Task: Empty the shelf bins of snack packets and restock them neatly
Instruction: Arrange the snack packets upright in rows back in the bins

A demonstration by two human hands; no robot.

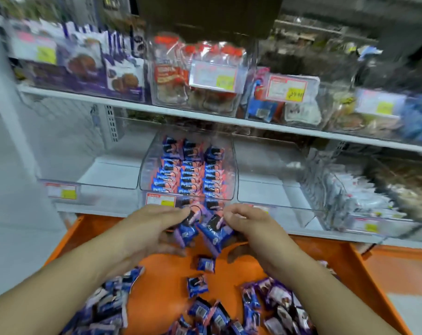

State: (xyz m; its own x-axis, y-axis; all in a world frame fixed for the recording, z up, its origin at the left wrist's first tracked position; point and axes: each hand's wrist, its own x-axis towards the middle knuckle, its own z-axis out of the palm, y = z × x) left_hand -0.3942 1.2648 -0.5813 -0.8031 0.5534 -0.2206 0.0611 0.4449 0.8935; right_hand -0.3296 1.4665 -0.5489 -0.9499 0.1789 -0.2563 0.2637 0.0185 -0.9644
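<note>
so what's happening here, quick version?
A person is restocking the middle clear bin on the lower shelf with blue-and-pink snack packets. Both hands, left hand and right hand, hold a bunch of packets in front of the bin. The bin already has three neat rows. More packets lie loose in the orange tray below.

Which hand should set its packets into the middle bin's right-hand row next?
Right, probably. The right hand holds blue packets below the clear bin, nearer its right-hand row. The left hand grips packets toward the bin's left-hand side.
</note>
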